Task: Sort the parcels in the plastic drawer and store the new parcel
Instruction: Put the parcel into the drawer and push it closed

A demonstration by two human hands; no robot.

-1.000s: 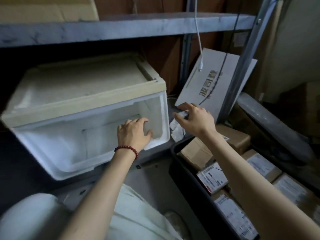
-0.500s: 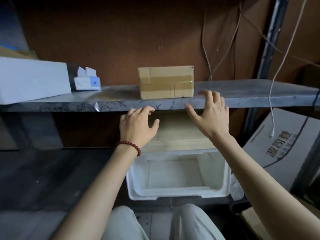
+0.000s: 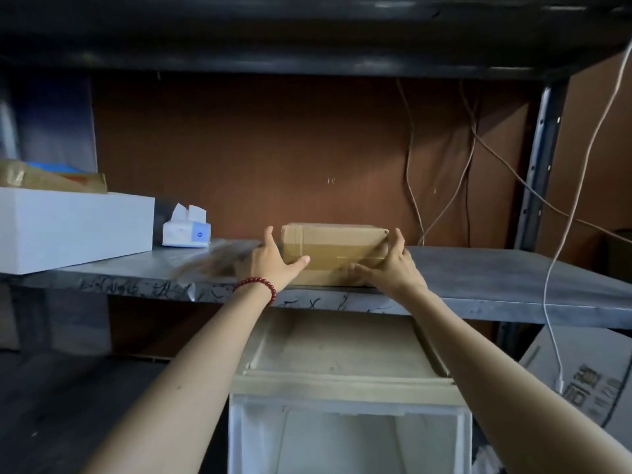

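Observation:
A taped brown cardboard parcel (image 3: 333, 249) sits on the grey metal shelf (image 3: 496, 278), near its front edge. My left hand (image 3: 273, 260) grips the parcel's left end, thumb across its front face. My right hand (image 3: 386, 265) grips the right end, fingers up the side and thumb low on the front. Below the shelf stands the white plastic drawer (image 3: 349, 436), pulled out under its cream top (image 3: 342, 350); the part of its inside that I can see holds nothing.
A white box (image 3: 71, 227) and a tissue pack (image 3: 186, 229) stand on the shelf to the left. Brown cables (image 3: 441, 186) and a white cable (image 3: 561, 268) hang at the right by the upright post (image 3: 540, 165). A printed carton (image 3: 584, 388) leans at lower right.
My view rose from the drawer to the shelf. Both hands left the drawer area, reached up and took hold of the parcel's two ends.

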